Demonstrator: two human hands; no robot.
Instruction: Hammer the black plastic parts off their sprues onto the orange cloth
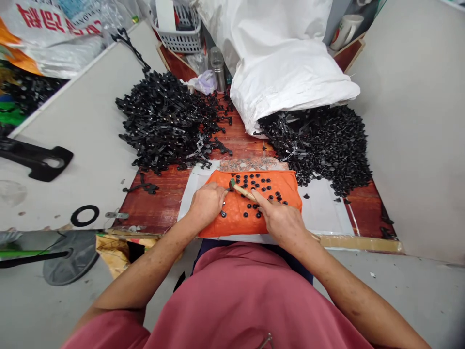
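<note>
An orange cloth pad (236, 225) lies at the table's front edge with several small round black pieces (258, 215) scattered over it. My right hand (285, 220) is wrapped round the light wooden handle of a small hammer (244, 192), whose dark head is over the pad's upper left part, close to my left fingertips. At the pad's left side rests my left hand (208, 202), thumb and fingers pressed together. Whatever is between those fingertips is too small to make out.
A heap of black linked parts (160, 121) stands at the back left. At the right, small black pieces (337, 145) spill from a white sack (290, 72). Behind are a metal bottle (218, 72), a grey basket (178, 36) and a mug (347, 31). Pale panels flank both sides.
</note>
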